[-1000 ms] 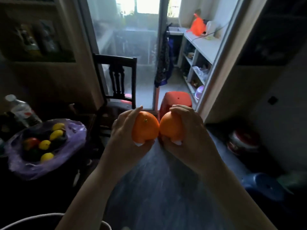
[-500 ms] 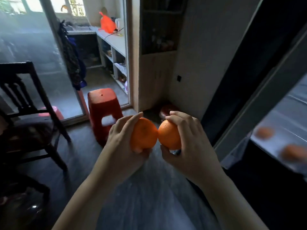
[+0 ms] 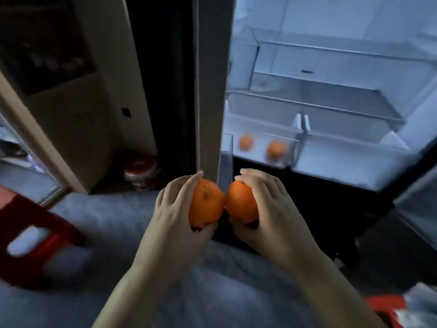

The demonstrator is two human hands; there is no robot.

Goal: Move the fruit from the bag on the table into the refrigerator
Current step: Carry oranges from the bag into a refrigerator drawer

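Observation:
My left hand [image 3: 175,209] grips one orange [image 3: 205,204] and my right hand [image 3: 272,207] grips a second orange [image 3: 240,201]. The two fruits touch each other in front of my chest. Ahead and to the right stands the open refrigerator [image 3: 331,95], lit inside, with glass shelves. Its clear bottom drawer [image 3: 287,150] holds two more oranges, one [image 3: 246,142] on the left and one [image 3: 275,150] beside it. The bag and the table are out of view.
The refrigerator's door edge [image 3: 210,79] rises straight ahead between my hands and the shelves. A red plastic stool [image 3: 30,242] stands on the floor at the left. A red pot [image 3: 139,169] sits by the beige cabinet [image 3: 78,114]. A red packet [image 3: 387,306] lies at bottom right.
My view has swung right, from the table and balcony door to the open refrigerator. Both hands still carry their oranges side by side. The bag of fruit has left the view.

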